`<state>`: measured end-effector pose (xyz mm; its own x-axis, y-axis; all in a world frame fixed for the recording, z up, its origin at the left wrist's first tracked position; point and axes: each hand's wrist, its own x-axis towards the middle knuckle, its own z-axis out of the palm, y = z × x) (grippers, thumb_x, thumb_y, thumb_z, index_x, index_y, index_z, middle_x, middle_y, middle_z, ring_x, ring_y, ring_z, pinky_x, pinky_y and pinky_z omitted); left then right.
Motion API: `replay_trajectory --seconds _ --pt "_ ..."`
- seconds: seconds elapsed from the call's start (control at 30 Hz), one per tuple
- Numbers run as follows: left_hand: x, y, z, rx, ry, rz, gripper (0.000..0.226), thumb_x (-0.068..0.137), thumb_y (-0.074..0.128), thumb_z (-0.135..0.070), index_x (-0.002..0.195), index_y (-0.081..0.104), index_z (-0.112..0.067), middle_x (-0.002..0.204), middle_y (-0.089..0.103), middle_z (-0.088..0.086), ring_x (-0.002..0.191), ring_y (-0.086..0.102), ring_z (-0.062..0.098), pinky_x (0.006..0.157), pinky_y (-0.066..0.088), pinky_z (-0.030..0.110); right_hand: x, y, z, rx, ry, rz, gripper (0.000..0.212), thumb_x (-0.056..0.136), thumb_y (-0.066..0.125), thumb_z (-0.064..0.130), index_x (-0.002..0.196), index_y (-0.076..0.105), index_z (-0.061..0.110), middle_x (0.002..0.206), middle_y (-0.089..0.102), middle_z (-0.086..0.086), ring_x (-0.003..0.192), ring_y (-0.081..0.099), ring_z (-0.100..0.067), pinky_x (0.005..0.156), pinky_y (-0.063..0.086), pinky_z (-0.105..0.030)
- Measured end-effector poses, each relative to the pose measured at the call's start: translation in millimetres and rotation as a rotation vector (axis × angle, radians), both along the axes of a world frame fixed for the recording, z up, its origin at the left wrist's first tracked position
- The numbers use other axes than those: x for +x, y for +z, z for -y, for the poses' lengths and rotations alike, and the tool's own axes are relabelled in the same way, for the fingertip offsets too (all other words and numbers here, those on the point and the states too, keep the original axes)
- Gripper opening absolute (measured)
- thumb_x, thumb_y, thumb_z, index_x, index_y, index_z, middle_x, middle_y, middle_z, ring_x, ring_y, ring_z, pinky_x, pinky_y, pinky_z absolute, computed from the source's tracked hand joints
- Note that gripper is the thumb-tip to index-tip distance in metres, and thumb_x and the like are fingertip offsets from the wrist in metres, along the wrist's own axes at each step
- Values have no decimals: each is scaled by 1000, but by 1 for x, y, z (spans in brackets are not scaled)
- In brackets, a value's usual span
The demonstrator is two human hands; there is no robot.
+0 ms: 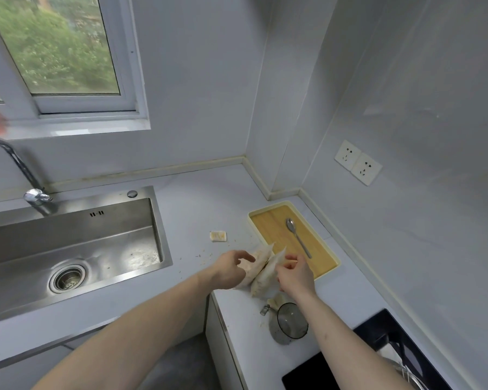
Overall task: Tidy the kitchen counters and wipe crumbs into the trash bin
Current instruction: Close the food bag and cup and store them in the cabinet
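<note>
1. A pair of crumpled plastic bags [261, 267] is held above the desk [192, 209], just to the sink side of the tray [326, 273], at its near end.
2. The left hand [231, 270] is placed against the bag nearer the sink; its fingers are loosely curled, and whether that bag is truly pinched cannot be told.
3. The right hand [295, 275] is closed in a pinch on the upper edge of the bag nearer the tray.
4. The bags are judged light, soft and limp, with a slippery film; pale contents are seen through them, so they should be taken at the top edges and kept mouth-up to prevent spillage.
5. Crumbs [206, 256] are scattered on the desk between the tray and the sink [76, 249]; a small square scrap [218, 236] lies beyond them.
6. The tray is yellow-rimmed with a wooden floor; only a spoon [297, 237] is contained in it.
7. The sink holds residue around its drain and in its corner nearest the tray.
8. A glass lid [289, 323] lies on the desk below the tray, near the right wrist.
9. The trash bin is not in view.
</note>
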<state>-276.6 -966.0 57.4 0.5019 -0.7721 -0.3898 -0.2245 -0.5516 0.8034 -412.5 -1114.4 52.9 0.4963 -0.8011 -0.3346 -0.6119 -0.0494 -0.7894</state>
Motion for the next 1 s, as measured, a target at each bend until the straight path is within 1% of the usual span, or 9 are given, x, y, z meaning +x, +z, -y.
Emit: replay_trajectory --seconds 0.1,0.17,0.27,0.47,0.6,0.77,0.87,0.93,1.0 --pt "2 1 -26 -59 75 58 57 76 47 -5 119 64 -37 138 55 -7 134 47 10 91 49 26 -14 7 -13 -90 67 7 36 90 65 27 122 49 33 113 59 12 97 61 -9 75 56 -32" --pt "3 2 -52 -85 95 118 54 76 49 -8 116 64 -40 141 53 -11 134 47 9 101 48 31 -23 10 -22 -129 126 6 38 91 66 27 125 49 32 119 57 12 102 61 -10 71 49 -25" --pt "3 5 -100 -88 105 229 51 75 51 -13 116 65 -40 144 49 -16 134 46 6 108 44 31 -29 15 -36 -159 198 37 39 90 69 28 125 52 30 121 55 12 100 62 -6 68 46 -18" --pt "-3 13 -204 -51 234 354 48 78 56 -12 118 63 -38 145 48 -18 129 49 3 99 43 21 2 29 -93 -157 419 90 31 91 68 30 118 57 40 121 55 18 101 58 -1 83 54 -27" --pt "-5 22 -261 -7 327 403 47 81 58 -10 118 61 -39 145 45 -21 113 58 4 86 42 19 29 37 -147 -142 663 95 26 95 65 34 116 55 46 121 50 25 105 56 3 74 49 -13" --pt "-4 38 -307 31 449 423 44 83 60 -11 119 61 -37 146 41 -24 78 62 -1 79 39 15 61 44 -205 -134 870 68 29 94 63 37 121 54 44 127 47 24 113 54 0 84 49 -17" --pt "0 47 -350 60 524 443 45 83 59 -13 122 60 -36 149 40 -24 104 65 7 92 44 22 88 46 -251 -161 1003 66 30 94 61 39 120 52 47 127 45 28 116 52 1 82 44 -16" --pt "5 52 -377 79 565 480 46 82 57 -14 123 60 -36 149 41 -22 126 52 5 101 40 22 107 47 -280 -146 1075 86 31 93 61 38 121 52 47 130 46 26 116 52 1 87 43 -20" --pt "12 55 -406 96 601 504 47 82 57 -16 124 60 -37 148 42 -23 131 46 2 100 36 18 127 48 -312 -154 1136 101 31 93 61 37 121 52 46 130 46 25 116 52 1 87 42 -21"
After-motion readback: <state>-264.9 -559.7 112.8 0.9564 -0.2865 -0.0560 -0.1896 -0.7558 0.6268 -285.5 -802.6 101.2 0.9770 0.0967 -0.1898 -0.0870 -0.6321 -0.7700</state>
